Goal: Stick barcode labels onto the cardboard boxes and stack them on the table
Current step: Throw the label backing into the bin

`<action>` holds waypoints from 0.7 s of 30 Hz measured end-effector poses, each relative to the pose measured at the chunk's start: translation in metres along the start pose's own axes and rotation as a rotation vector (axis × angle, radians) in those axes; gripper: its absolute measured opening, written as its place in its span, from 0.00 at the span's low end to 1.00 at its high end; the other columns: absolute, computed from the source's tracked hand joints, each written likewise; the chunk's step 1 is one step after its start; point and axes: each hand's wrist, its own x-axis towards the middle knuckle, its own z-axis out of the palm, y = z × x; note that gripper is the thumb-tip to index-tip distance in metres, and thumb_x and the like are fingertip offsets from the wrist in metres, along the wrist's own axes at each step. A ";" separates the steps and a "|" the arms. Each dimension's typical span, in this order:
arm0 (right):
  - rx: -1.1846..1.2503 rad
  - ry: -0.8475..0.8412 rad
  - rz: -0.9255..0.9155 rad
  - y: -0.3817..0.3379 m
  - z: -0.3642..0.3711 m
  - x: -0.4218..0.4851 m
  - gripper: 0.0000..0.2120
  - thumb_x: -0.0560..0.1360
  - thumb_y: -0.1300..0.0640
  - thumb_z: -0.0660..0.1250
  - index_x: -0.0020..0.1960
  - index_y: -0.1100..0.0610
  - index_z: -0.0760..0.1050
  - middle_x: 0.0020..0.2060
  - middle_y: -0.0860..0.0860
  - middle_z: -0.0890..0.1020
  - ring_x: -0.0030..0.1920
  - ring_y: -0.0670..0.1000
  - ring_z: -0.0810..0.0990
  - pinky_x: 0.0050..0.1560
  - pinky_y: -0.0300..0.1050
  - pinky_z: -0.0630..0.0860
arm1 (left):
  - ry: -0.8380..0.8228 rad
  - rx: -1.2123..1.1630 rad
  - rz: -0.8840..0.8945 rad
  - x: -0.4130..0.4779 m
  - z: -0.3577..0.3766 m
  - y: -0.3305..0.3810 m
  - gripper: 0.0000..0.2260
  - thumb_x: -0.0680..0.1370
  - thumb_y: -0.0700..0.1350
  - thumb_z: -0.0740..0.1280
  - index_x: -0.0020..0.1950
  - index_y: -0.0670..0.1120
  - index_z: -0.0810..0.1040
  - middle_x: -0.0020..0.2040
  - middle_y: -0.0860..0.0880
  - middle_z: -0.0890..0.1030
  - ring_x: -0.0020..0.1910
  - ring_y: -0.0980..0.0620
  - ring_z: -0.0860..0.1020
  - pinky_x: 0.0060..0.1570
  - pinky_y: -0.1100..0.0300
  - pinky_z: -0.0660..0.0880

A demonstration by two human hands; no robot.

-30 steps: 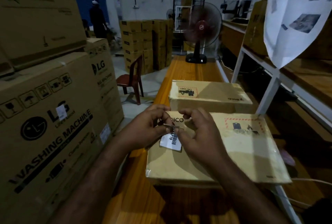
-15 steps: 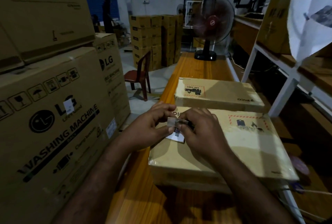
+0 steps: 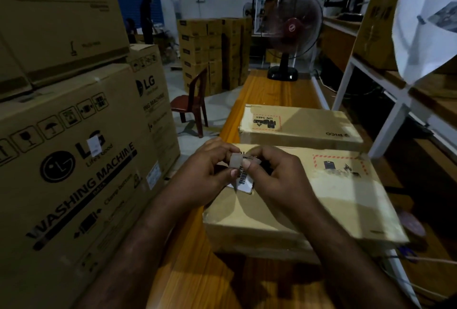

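A flat cardboard box lies on the wooden table right in front of me, with a second flat box just behind it. Above the near box's left end both hands pinch a small white barcode label. My left hand grips the translucent backing strip at the label's top. My right hand holds the label itself between thumb and fingers. The label hangs above the box top, its upper part curled back.
Large LG washing-machine cartons stand stacked close on the left. A standing fan sits at the table's far end. White shelving runs along the right. A red chair and stacked boxes stand on the floor beyond, with a person far back.
My hands have stayed over the near box while peeling; the backing has come further away from the label's top. The camera has tilted and shifted slightly.
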 end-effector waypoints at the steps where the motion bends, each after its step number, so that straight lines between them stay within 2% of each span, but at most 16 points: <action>1: 0.079 0.014 0.031 0.000 0.000 -0.001 0.07 0.74 0.47 0.66 0.48 0.48 0.79 0.40 0.48 0.83 0.43 0.49 0.82 0.42 0.58 0.81 | 0.005 0.011 -0.005 0.000 0.000 0.001 0.09 0.77 0.43 0.69 0.57 0.49 0.80 0.59 0.58 0.75 0.62 0.60 0.71 0.58 0.65 0.72; 3: 0.193 0.052 0.076 -0.001 -0.002 -0.001 0.06 0.75 0.49 0.66 0.48 0.49 0.79 0.41 0.50 0.83 0.44 0.50 0.83 0.43 0.59 0.81 | -0.006 0.017 -0.026 -0.002 -0.003 0.006 0.06 0.78 0.45 0.69 0.54 0.50 0.80 0.56 0.63 0.75 0.63 0.57 0.71 0.64 0.55 0.71; 5: 0.243 0.085 0.112 -0.001 -0.002 0.001 0.09 0.76 0.48 0.64 0.46 0.51 0.79 0.40 0.52 0.83 0.42 0.51 0.83 0.39 0.55 0.81 | -0.028 0.036 -0.039 -0.003 -0.004 0.012 0.05 0.78 0.46 0.69 0.53 0.51 0.80 0.55 0.61 0.76 0.61 0.56 0.73 0.63 0.50 0.72; 7: 0.242 0.126 0.135 -0.001 -0.002 0.003 0.14 0.77 0.46 0.60 0.46 0.54 0.79 0.38 0.52 0.83 0.39 0.49 0.82 0.35 0.48 0.78 | -0.047 0.002 -0.101 -0.003 -0.008 0.020 0.06 0.78 0.47 0.68 0.55 0.52 0.79 0.55 0.56 0.78 0.56 0.56 0.76 0.57 0.49 0.76; 9: 0.227 0.151 0.150 0.000 -0.002 0.004 0.17 0.79 0.45 0.57 0.47 0.54 0.79 0.38 0.52 0.83 0.40 0.49 0.81 0.36 0.49 0.79 | -0.027 -0.166 -0.184 -0.002 -0.014 0.029 0.07 0.79 0.48 0.66 0.57 0.53 0.78 0.54 0.53 0.81 0.52 0.55 0.80 0.52 0.51 0.79; 11: 0.217 0.174 0.161 0.000 -0.003 0.006 0.18 0.79 0.45 0.56 0.48 0.54 0.80 0.38 0.52 0.83 0.40 0.49 0.81 0.37 0.48 0.79 | 0.036 -0.235 -0.188 0.004 -0.021 0.035 0.06 0.80 0.47 0.65 0.56 0.55 0.78 0.53 0.53 0.82 0.50 0.55 0.81 0.49 0.53 0.80; 13: 0.199 0.189 0.162 0.000 -0.003 0.007 0.18 0.79 0.45 0.57 0.49 0.55 0.80 0.38 0.52 0.83 0.39 0.48 0.82 0.38 0.45 0.80 | 0.122 -0.246 -0.164 0.016 -0.021 0.040 0.06 0.80 0.47 0.65 0.56 0.54 0.77 0.53 0.53 0.82 0.50 0.55 0.81 0.47 0.54 0.80; 14: 0.174 0.193 0.161 0.000 -0.002 0.008 0.17 0.79 0.46 0.58 0.50 0.55 0.80 0.38 0.51 0.83 0.40 0.47 0.82 0.39 0.47 0.80 | 0.171 -0.267 -0.162 0.024 -0.017 0.041 0.06 0.81 0.46 0.64 0.57 0.53 0.77 0.53 0.53 0.82 0.50 0.55 0.81 0.48 0.53 0.80; 18: -0.070 0.145 0.085 -0.003 0.001 0.009 0.11 0.79 0.49 0.61 0.46 0.51 0.79 0.39 0.48 0.82 0.42 0.48 0.81 0.42 0.55 0.80 | 0.282 -0.319 -0.233 0.052 0.017 0.030 0.05 0.82 0.49 0.60 0.57 0.53 0.73 0.52 0.53 0.80 0.52 0.52 0.81 0.51 0.43 0.80; 20: -0.410 0.007 -0.007 -0.009 0.000 0.004 0.11 0.78 0.48 0.60 0.43 0.50 0.78 0.39 0.45 0.79 0.44 0.48 0.76 0.47 0.54 0.77 | 0.317 -0.111 -0.295 0.060 0.029 0.020 0.07 0.82 0.52 0.58 0.56 0.51 0.71 0.51 0.50 0.79 0.51 0.47 0.80 0.51 0.42 0.78; 21: -0.585 -0.109 -0.040 -0.013 0.001 -0.004 0.11 0.77 0.46 0.59 0.45 0.48 0.78 0.43 0.45 0.79 0.47 0.47 0.75 0.52 0.53 0.75 | 0.329 -0.010 -0.332 0.062 0.032 0.016 0.08 0.82 0.52 0.57 0.56 0.49 0.70 0.51 0.49 0.79 0.50 0.45 0.79 0.51 0.44 0.77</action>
